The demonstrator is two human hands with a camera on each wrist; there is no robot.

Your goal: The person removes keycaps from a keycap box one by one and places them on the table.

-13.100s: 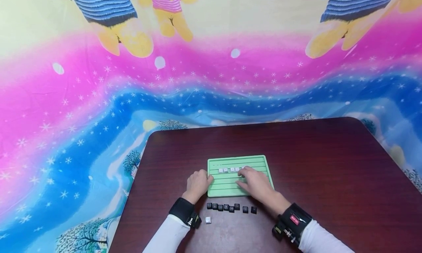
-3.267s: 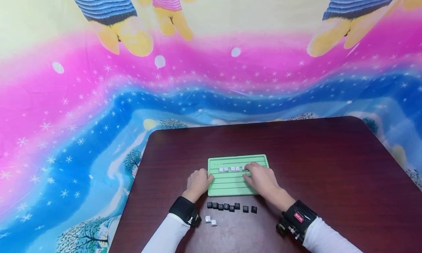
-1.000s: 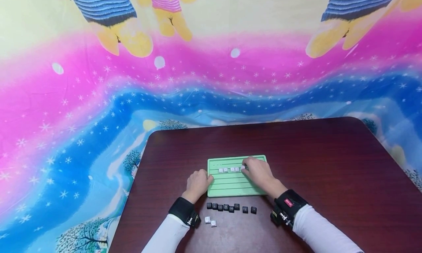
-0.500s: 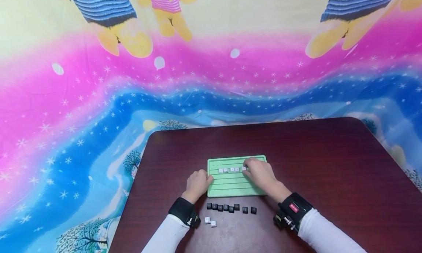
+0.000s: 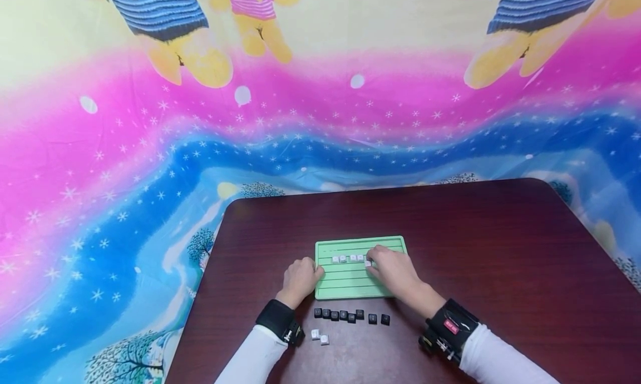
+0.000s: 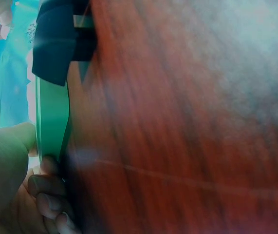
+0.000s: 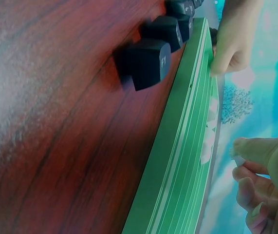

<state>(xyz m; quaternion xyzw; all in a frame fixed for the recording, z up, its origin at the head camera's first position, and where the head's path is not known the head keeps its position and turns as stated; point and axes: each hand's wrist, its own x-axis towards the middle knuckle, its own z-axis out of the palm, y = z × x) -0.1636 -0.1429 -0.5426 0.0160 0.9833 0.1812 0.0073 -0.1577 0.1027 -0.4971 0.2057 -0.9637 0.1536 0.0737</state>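
Two loose white keycaps (image 5: 324, 339), just right of left wrist. Eight black keycaps (image 5: 343, 315) beyond, between the wrists. Left hand (image 5: 300, 281) grips left edge of green tray (image 5: 345, 284), which sits between both hands. Right hand (image 5: 395, 271) pinches one white keycap (image 5: 368, 264) over tray. Four white keycaps (image 5: 353, 258) in a tray row, left of right fingertips. Patterned backdrop (image 5: 300, 117) past both hands.

Stretching out as a reddish-brown worktop (image 5: 491, 234)
Carrying a green tray (image 5: 345, 284), eight black keycaps (image 5: 343, 314) and two white keycaps (image 5: 324, 339).
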